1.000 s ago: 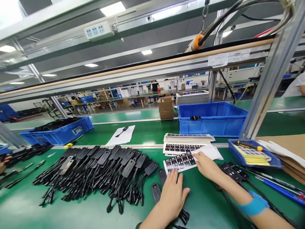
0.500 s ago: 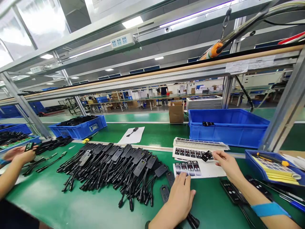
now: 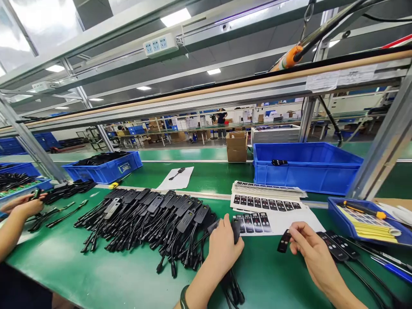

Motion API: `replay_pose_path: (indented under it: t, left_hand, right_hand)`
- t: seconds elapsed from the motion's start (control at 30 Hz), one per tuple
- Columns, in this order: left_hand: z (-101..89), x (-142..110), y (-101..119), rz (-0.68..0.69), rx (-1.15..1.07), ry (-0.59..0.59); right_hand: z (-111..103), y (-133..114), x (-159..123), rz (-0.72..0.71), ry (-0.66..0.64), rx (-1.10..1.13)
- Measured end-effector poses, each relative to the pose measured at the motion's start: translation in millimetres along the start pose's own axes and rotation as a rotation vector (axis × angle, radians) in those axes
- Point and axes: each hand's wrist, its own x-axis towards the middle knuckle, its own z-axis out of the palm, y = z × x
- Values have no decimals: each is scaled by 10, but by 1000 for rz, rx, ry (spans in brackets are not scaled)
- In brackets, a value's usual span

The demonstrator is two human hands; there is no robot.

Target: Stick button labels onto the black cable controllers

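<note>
My left hand (image 3: 224,245) is closed over a black cabled module (image 3: 236,229), whose body shows past the fingers while cables trail below the palm. Just left of it spreads a dense pile of similar modules (image 3: 161,210), small flat black cases with short cords. My right hand (image 3: 310,246) pinches a small black label (image 3: 283,241) with pale markings, raised over the green bench. Behind the hands lies a label sheet (image 3: 255,223) with several black labels on it. Two labelled modules (image 3: 334,249) lie beside the right hand, partly covered by it.
A large blue bin (image 3: 309,171) stands behind a stack of label sheets (image 3: 267,195). At right, a blue tray (image 3: 363,227) holds yellow-edged sheets and a screwdriver (image 3: 367,209). Another person's hands (image 3: 25,206) work at far left. A cardboard box (image 3: 237,146) stands behind.
My right hand has drawn the label away from the sheet, down toward me. My left hand has moved left and up, closing over the module beside the pile.
</note>
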Motion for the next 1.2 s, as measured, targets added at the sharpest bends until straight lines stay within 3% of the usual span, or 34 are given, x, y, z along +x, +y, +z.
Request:
replay_pose_path:
  t: [0.1, 0.27, 0.37, 0.6, 0.77, 1.0, 1.2]
  left_hand:
    - [-4, -57, 85, 34, -416, -49]
    - [140, -212, 257, -142, -1224, -503]
    - [243, -296, 325, -233, -1461, -640]
    - [290, -394, 387, -320, -1546, -704]
    - [303, -444, 462, -490, -1673, -750]
    - [336, -467, 466, -342, -1587, -762]
    - [347, -461, 451, -316, -1578, -816]
  right_hand:
    - [-14, -43, -22, 45, -21, 66]
    - [-15, -78, -69, 92, -59, 145]
    - [-2, -90, -86, 93, -80, 98]
    - [33, -148, -122, 101, -116, -44]
    - [44, -140, -108, 135, -137, -50]
    - [70, -128, -144, 197, -145, -119]
    - [80, -127, -176, 191, -152, -121]
